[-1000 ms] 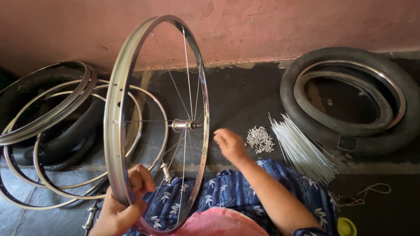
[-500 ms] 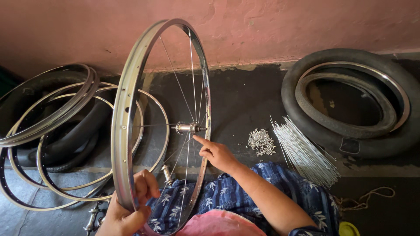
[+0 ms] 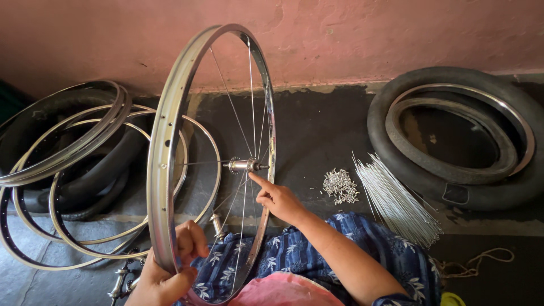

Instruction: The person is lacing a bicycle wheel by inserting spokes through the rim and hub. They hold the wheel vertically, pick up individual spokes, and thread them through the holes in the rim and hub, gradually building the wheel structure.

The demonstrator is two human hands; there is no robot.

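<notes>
- A large shiny silver metal bicycle wheel rim (image 3: 170, 141) stands upright on its edge in front of the person, turned nearly edge-on to the head camera, its lower part resting over the lap in blue patterned cloth (image 3: 317, 255).
- A few thin silver spokes (image 3: 251, 102) run from the rim to a small silver metal hub (image 3: 242, 165) at its middle; most of the spoke holes in the rim stand bare.
- The left hand (image 3: 170, 272) grips the near lower edge of the rim, fingers curled round the metal and closed on it.
- The right hand (image 3: 277, 198) reaches in from the right, just below and beside the hub; its index finger is stretched out with the tip near the hub's axle end, and the other fingers are folded in. Whether they pinch anything, I cannot tell.
- To the right on the dark floor lies a small heap of tiny silver spoke nipples (image 3: 340, 186), and just beside it a fanned bundle of long loose silver spokes (image 3: 396, 201).
- Farther right a black rubber tyre (image 3: 453, 136) lies flat against the pink wall, with a silver rim and a smaller tyre nested inside it.
- On the left a stack of bare silver rims (image 3: 73, 153) and dark tyres leans and overlaps on the floor.
- A second small hub (image 3: 215, 222) lies low behind the upright rim.
</notes>
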